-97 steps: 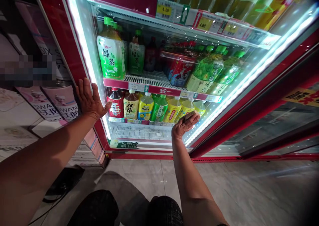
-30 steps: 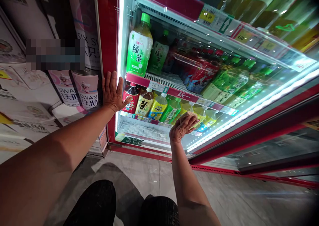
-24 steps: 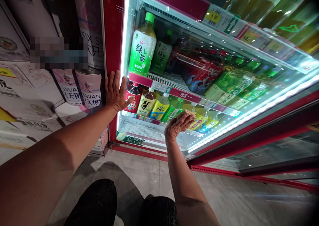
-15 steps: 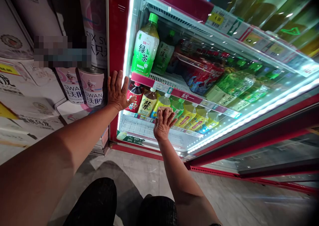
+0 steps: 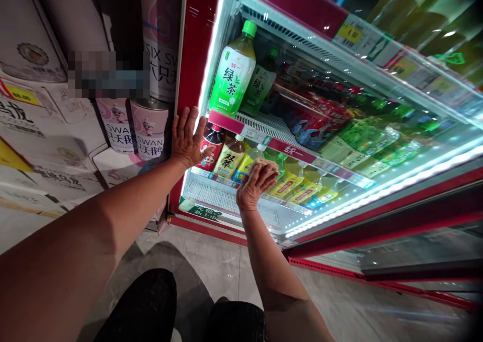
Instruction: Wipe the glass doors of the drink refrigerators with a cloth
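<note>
My left hand lies flat with spread fingers on the red frame and the glass edge of a lit drinks fridge. My right hand presses a crumpled beige cloth against the fridge's glass door, its fingers bent over the cloth. Behind the glass near the cloth stand a red-labelled bottle, a cream-labelled bottle and several yellow-labelled bottles. A large green tea bottle is upright on the shelf above.
Pink and white cans and stacked printed boxes stand left of the fridge. At the right, another red-framed glass section adjoins the lit door. Grey floor tiles lie below, with my dark-clothed knees over them.
My right hand has slid slightly right with the cloth, its fingers now leaning further right. My left hand keeps its place on the frame. The whole view has shifted a little.
</note>
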A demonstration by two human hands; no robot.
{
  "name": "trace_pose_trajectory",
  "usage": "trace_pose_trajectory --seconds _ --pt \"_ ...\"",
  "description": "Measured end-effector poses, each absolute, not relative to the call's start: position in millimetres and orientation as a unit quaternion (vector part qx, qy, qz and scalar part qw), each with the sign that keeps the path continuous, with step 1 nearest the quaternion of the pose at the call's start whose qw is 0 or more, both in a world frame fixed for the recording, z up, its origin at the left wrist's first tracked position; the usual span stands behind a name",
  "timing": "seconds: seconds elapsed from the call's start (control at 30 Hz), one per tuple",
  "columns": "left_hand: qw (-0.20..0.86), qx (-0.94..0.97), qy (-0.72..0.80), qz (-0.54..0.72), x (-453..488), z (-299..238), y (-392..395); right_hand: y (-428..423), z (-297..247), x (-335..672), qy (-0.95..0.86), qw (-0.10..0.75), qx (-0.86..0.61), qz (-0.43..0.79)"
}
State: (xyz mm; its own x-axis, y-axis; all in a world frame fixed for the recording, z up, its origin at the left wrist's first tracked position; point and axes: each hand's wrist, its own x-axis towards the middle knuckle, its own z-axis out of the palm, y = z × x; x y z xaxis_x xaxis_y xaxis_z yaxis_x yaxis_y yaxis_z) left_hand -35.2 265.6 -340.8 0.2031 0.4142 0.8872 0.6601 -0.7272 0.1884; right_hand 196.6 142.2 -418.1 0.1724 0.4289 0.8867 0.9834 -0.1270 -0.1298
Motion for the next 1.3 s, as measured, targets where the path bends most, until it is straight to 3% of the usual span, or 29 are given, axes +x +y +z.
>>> trace_pose_trajectory --seconds 0.27,0.6,0.8,0.97,1.17,1.3 --pt "0.148 -0.763 -0.326 -0.539 -36 -347 272 133 -431 183 -0.648 0.294 -0.618 -0.336" --pt "0.163 -0.759 -0.321 -0.543 -33 -349 274 147 -404 182 -0.546 0.375 -0.684 -0.307" --pt "0.103 -0.775 -0.352 -0.514 -34 -338 260 156 -433 137 -0.644 0.299 -0.643 -0.287" --pt "0.072 -0.780 -0.359 -0.508 -35 -334 254 148 -423 143 -0.710 0.240 -0.594 -0.293" --pt "0.104 -0.784 -0.331 -0.514 -36 -338 258 148 -386 172 -0.628 0.302 -0.627 -0.349" --pt "0.126 -0.787 -0.321 -0.511 -37 -341 260 156 -392 160 -0.617 0.320 -0.637 -0.334"
